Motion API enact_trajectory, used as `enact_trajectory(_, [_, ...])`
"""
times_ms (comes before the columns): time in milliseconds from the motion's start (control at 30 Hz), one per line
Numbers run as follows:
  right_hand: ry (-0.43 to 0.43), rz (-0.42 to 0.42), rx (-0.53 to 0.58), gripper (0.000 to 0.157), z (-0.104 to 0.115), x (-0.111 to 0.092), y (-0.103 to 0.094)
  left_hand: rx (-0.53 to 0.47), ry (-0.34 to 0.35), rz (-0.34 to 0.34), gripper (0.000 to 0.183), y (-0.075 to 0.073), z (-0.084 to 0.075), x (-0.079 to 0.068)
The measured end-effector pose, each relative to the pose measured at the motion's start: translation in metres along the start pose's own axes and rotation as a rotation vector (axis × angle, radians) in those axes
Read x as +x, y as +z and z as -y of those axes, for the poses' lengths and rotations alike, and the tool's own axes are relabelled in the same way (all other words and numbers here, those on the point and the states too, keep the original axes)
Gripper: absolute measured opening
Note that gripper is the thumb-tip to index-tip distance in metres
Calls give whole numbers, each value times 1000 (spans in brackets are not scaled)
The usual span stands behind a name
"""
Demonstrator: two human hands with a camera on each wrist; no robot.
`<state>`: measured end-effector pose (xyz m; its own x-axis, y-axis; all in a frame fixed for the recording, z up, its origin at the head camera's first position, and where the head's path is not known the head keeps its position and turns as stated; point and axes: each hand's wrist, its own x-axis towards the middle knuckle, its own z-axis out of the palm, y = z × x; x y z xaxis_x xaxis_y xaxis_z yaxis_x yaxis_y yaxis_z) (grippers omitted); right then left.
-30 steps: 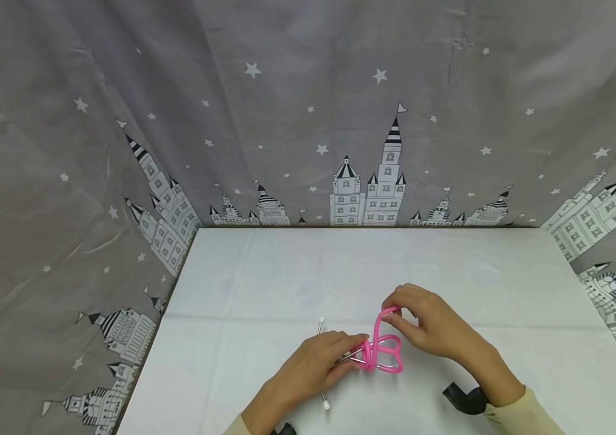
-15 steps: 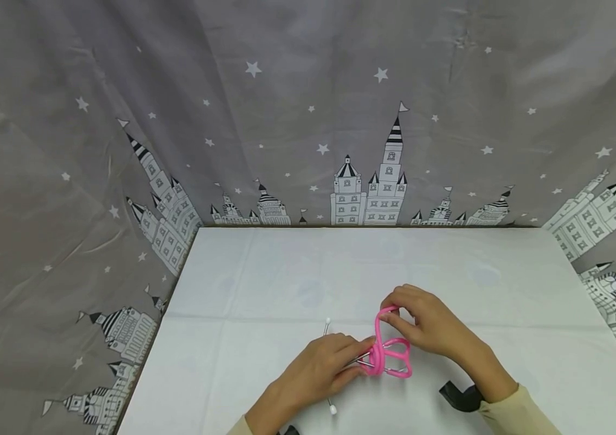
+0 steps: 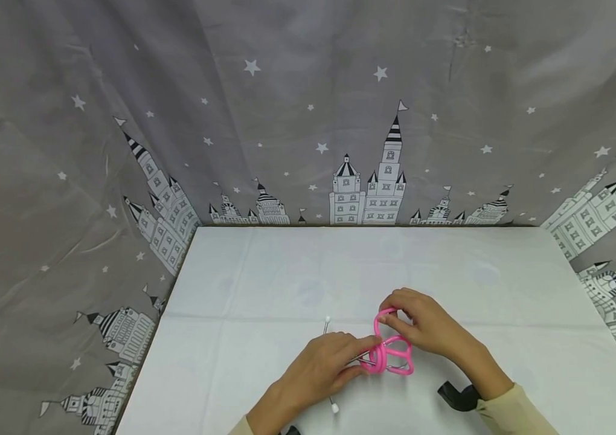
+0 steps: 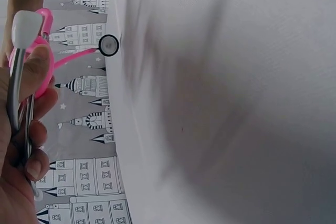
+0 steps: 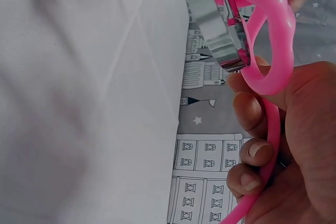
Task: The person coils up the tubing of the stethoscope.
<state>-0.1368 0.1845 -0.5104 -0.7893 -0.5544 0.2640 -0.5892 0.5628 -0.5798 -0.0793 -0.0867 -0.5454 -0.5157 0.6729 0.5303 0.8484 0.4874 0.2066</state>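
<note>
A stethoscope with pink tubing point(image 3: 380, 357) is bundled between both hands, its tube coiled around the folded part. My left hand point(image 3: 325, 365) grips the coil and the metal ear tubes point(image 4: 16, 90). White ear tips point(image 3: 335, 408) stick out on either side of that hand. My right hand point(image 3: 426, 321) pinches a free stretch of the tubing above the coil; in the right wrist view the pink tube point(image 5: 271, 129) runs through its curled fingers. The round chest piece point(image 4: 108, 45) shows in the left wrist view beyond the coil.
A white-covered table point(image 3: 264, 272) lies under the hands. Grey curtains point(image 3: 286, 72) printed with castles and stars stand behind it and at both sides. A black strap point(image 3: 457, 397) hangs at the right wrist, by the beige sleeve point(image 3: 511, 411).
My left hand has shifted slightly right with the coiled stethoscope. The tubing between the coil and my right hand has become shorter and more bent; the right hand has barely moved.
</note>
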Motion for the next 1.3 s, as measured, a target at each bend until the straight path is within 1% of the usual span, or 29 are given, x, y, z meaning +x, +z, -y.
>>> enact_trajectory(100, [14,21,7,11,0,1,1,50,20,5,66,-1,-1,1])
enact_trajectory(167, [32,38,13,10,1,1,0,69,29,5,66,-1,-1,1])
enact_trajectory(300, [72,63,41,10,-1,3,-2,54,21,2,63,0,-3,0])
enact_trajectory(433, [99,62,94,20,-10,4,-8,25,5,14,64,-1,-4,-2])
enact_trajectory(533, [103,49,121,24,-21,3,-11,8,7,20,64,-2,-5,-2])
enact_trajectory(667, [120,31,117,23,-36,2,-15,-18,12,23,64,-2,-8,-3])
enact_trajectory(867, [198,-3,67,18,-60,1,-19,-49,21,33,62,-1,-10,-5])
enact_trajectory(1033, [217,-64,33,16,-79,-3,-19,-62,18,27,62,-3,-11,-4])
enact_trajectory(1167, [206,-87,37,16,-87,-8,-14,-85,2,0,61,-9,-8,-2])
enact_trajectory(1300, [209,-69,37,14,-86,-11,-5,-104,1,-33,57,-15,-3,1])
